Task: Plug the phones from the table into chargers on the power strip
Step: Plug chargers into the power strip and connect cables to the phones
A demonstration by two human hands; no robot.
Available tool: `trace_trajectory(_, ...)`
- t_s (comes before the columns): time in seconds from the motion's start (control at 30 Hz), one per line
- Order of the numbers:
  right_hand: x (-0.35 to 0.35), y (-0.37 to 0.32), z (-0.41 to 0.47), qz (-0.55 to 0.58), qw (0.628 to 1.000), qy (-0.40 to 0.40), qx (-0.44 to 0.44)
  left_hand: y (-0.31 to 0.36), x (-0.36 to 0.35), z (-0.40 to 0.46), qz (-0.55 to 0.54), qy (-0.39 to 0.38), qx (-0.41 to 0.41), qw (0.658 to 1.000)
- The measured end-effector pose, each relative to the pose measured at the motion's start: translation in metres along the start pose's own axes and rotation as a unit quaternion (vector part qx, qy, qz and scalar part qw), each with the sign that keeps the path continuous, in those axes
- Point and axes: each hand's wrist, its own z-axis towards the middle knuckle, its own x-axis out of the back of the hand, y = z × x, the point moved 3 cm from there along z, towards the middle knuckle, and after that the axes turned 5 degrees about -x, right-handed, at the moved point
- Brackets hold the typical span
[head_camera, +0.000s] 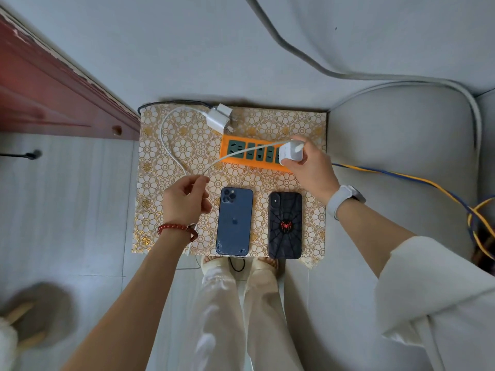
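Head view, looking straight down at a small table (166, 236) with a gold floral cover. Clock directions taken from the table's centre.

Nearest edge: two phones lie face down, side by side, not touching. Blue phone (234, 222) at about 6 o'clock; black phone (284, 225) in a spider-web case at about 5 o'clock.

Left hand (184, 200) at 8 o'clock — fingers curled, pinching a white cable (241, 151) between thumb and forefinger. Red bead bracelet (176, 228) on that wrist.

Right hand (310, 167) at 3 o'clock — closed around a white charger (290, 153), held at the right end of the orange power strip (241, 153). Cannot tell whether its prongs are seated. The cable runs from this charger across the strip's sockets to the left hand. White watch (344, 198) on the right wrist.

Far edge, 12 o'clock: a second white charger (218, 119) lies loose on the cover, just beyond the strip's left end; its cable (167, 140) loops out toward 9 o'clock.
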Motion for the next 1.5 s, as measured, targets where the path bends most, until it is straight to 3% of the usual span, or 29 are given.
trace_trajectory(0.67, 0.001, 0.001, 0.002, 0.015, 0.999, 0.006, -0.049, 0.004, 0.005, 0.012, 0.014, -0.021, 0.001, 1.000)
trace_trajectory(1.07, -0.004, -0.010, 0.010, -0.191, 0.978, -0.076, 0.034, -0.002, 0.012, 0.022, 0.060, 0.031, -0.043, 0.997)
trace_trajectory(1.3, 0.001, -0.018, 0.018, -0.284, 0.955, -0.069, 0.051, -0.010, 0.009, 0.020, 0.052, 0.011, -0.019, 0.998)
trace_trajectory(1.5, -0.005, -0.021, 0.017, -0.285, 0.956, -0.052, 0.037, -0.017, 0.016, 0.011, 0.031, 0.007, 0.008, 0.999)
